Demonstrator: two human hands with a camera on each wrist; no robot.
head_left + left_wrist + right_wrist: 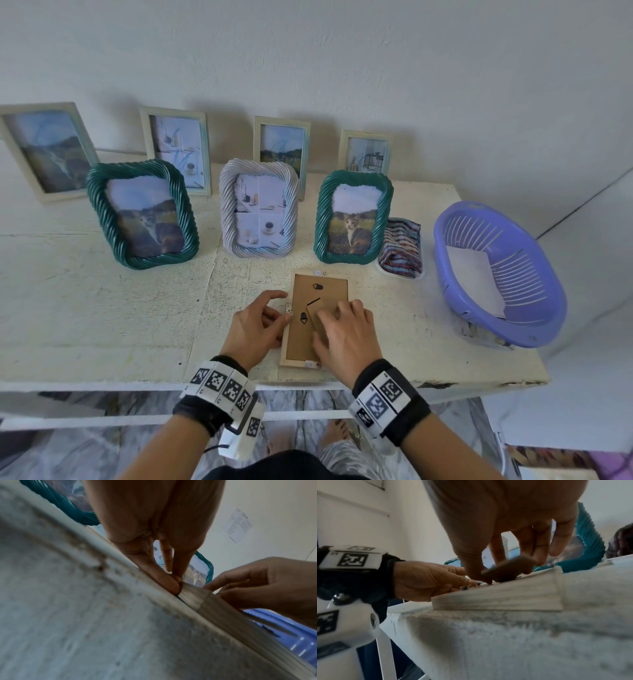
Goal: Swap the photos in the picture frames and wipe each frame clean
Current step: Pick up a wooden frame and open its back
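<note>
Table (102, 308): face-down frame (329, 291) under hands.

Both forearms reach in over the near edge of the table, marker bands strapped on each wrist. Left hand (255, 323) sits palm down, thumb and fingers pinched together. Right hand (346, 334) is palm down too, fingers curled downward.

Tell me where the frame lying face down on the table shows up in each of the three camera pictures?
Head: face-down frame, low centre, under both hands.
Left wrist: its pale edge runs diagonally, centre right.
Right wrist: its pale edge at centre.
Shared landmark: green frame with the cat photo.
</note>
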